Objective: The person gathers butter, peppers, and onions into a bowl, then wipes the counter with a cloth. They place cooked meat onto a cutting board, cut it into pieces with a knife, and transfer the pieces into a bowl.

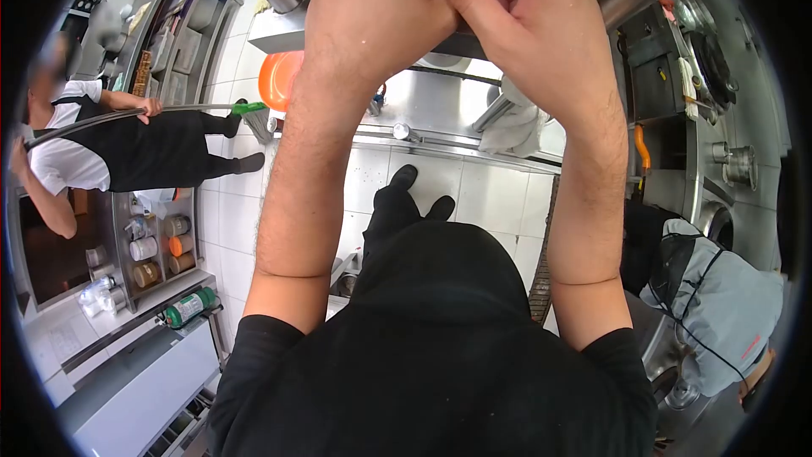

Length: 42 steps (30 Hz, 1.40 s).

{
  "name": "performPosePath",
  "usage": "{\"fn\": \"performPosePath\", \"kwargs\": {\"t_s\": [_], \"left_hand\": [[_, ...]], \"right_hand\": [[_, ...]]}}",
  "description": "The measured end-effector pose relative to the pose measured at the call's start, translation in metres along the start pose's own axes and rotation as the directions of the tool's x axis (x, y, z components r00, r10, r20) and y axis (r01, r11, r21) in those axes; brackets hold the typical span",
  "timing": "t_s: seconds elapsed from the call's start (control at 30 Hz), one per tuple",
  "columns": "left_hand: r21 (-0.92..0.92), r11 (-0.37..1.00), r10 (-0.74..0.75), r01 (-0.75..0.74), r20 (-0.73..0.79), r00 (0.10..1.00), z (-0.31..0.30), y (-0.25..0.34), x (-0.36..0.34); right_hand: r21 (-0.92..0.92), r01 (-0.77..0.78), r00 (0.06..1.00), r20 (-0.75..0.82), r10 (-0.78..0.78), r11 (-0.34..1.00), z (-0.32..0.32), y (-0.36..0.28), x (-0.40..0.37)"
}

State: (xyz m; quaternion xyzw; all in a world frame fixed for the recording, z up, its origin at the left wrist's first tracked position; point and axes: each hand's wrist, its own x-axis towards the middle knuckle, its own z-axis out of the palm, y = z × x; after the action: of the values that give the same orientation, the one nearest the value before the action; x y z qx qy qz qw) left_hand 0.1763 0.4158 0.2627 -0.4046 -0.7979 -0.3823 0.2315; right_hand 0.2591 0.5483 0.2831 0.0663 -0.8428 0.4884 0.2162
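My left hand (385,8) and my right hand (529,13) are raised together at the top of the head view, in front of a metal frame. The right hand's fingers are curled, and its thumb reaches the left hand. Only the back of the left hand shows; its fingers bend away out of sight. Whatever the two hands may hold between them is hidden. Below them is a steel counter (423,110), with a whitish cloth (518,131) near its front edge. An orange basin (277,80) shows just left of my left forearm.
At left, a person (127,148) in a black apron grips a mop (258,123) with a green head clamp. A person in a grey top (715,305) bends at lower right. Shelves with jars (144,248) and a green canister (190,307) stand lower left. Pans (710,68) sit upper right.
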Motion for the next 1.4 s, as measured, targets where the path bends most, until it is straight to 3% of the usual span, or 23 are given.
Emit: {"fn": "performPosePath", "kwargs": {"t_s": [0.2, 0.3, 0.47, 0.7, 0.93, 1.13, 1.27, 1.4], "left_hand": [[-0.025, 0.999, 0.019, -0.02, -0.039, 0.999, 0.009, -0.006, 0.0], [-0.105, 0.992, -0.073, 0.076, 0.029, 0.997, 0.001, 0.006, 0.004], [-0.048, 0.999, -0.015, 0.015, 0.002, 1.0, 0.007, 0.0, 0.004], [-0.009, 1.0, 0.026, -0.026, 0.006, 1.0, 0.011, -0.008, 0.005], [-0.012, 0.999, 0.035, -0.035, 0.016, 0.999, 0.009, -0.01, 0.003], [0.028, 1.0, -0.013, 0.011, 0.046, 0.999, 0.009, -0.009, 0.004], [-0.002, 0.999, 0.042, -0.042, 0.034, 0.999, 0.012, -0.008, 0.005], [-0.039, 0.999, -0.005, 0.008, 0.071, 0.997, 0.01, 0.0, 0.002]], "right_hand": [[-0.035, 0.144, 0.988, -0.044, -0.146, 0.989, 0.003, 0.024, 0.003], [0.0, 0.062, 0.998, -0.011, -0.062, 0.998, -0.002, 0.011, 0.003], [-0.101, 0.114, 0.993, -0.026, -0.117, 0.988, -0.003, 0.006, 0.001], [-0.032, 0.058, 0.998, -0.011, -0.058, 0.998, -0.006, 0.004, 0.004], [-0.148, 0.126, 0.992, -0.004, -0.128, 0.981, -0.003, 0.01, 0.002], [-0.134, 0.162, 0.985, -0.038, -0.168, 0.978, -0.001, 0.032, 0.006], [-0.209, 0.145, 0.986, -0.055, -0.159, 0.967, -0.006, 0.029, 0.005], [-0.227, 0.211, 0.967, -0.091, -0.237, 0.951, -0.004, 0.037, 0.001]]}}
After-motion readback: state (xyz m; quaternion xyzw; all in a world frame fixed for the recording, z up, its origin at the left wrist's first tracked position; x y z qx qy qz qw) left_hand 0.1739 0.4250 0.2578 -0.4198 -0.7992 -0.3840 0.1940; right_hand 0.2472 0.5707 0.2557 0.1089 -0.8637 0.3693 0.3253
